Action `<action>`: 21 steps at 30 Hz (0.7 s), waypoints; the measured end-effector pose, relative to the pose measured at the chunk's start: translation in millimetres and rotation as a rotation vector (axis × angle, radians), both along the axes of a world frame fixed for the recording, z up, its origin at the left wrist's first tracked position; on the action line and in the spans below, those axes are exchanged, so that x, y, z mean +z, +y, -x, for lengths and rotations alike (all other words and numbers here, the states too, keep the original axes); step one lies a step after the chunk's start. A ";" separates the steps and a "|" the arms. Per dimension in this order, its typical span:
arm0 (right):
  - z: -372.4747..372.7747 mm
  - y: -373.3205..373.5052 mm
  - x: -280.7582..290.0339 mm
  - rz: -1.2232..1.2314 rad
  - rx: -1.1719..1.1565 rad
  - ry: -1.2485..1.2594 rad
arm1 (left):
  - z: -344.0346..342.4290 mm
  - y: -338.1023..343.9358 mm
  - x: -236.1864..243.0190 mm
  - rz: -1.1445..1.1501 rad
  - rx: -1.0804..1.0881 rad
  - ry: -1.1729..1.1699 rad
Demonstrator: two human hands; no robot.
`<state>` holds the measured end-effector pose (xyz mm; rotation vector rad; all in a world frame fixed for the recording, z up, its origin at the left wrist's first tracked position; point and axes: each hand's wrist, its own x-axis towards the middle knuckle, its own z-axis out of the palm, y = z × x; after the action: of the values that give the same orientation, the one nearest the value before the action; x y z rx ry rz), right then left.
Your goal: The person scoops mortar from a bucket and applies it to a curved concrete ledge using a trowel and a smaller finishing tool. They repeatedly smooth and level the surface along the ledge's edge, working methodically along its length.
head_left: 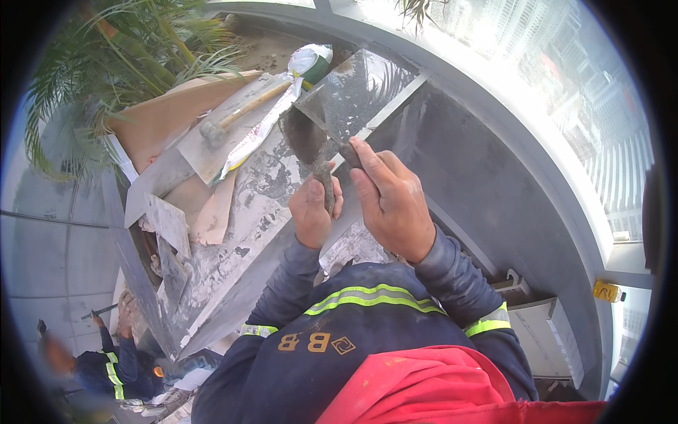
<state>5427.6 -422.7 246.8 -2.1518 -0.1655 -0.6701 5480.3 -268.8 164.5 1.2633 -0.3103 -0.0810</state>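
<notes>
Near the middle of the head view, my left hand (pixel 314 208) is closed round the grey, mortar-crusted handle of a trowel (pixel 302 136). Its dark, rounded blade points away from me. Just to the right, my right hand (pixel 395 201) grips the grey handle of a thin flat-bladed tool (pixel 349 152), with the index finger laid along it. That tool's blade crosses over or against the trowel's blade; whether they touch I cannot tell. Both hands are held above a ledge smeared with white and grey residue (pixel 244 230).
A wooden-handled hammer (pixel 247 106) lies on a board beside a white-and-green plastic sack (pixel 265 127). Broken boards (pixel 169 222) and a palm (pixel 141 56) are at left. A co-worker (pixel 116 371) crouches lower left. Dark panels (pixel 487 177) and a curved window ledge line the right.
</notes>
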 end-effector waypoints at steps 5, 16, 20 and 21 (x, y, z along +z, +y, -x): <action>24.4 10.7 15.2 0.002 0.121 -0.065 | -0.6 11.9 -9.2 -0.081 -0.022 -0.081; -13.5 -37.6 11.1 -1.294 0.362 0.387 | 12.3 4.2 1.7 -0.025 -0.286 0.076; 10.3 -16.4 -12.8 -1.215 0.602 0.514 | 8.2 3.8 -5.6 -0.089 -0.287 -0.043; 22.9 -20.8 -12.1 -1.175 0.696 0.597 | 5.3 5.8 -7.8 -0.086 -0.279 -0.024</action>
<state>5404.7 -443.6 234.8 -0.9522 -0.1296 0.2848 5475.0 -263.0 156.7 1.3002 -0.5069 -0.3209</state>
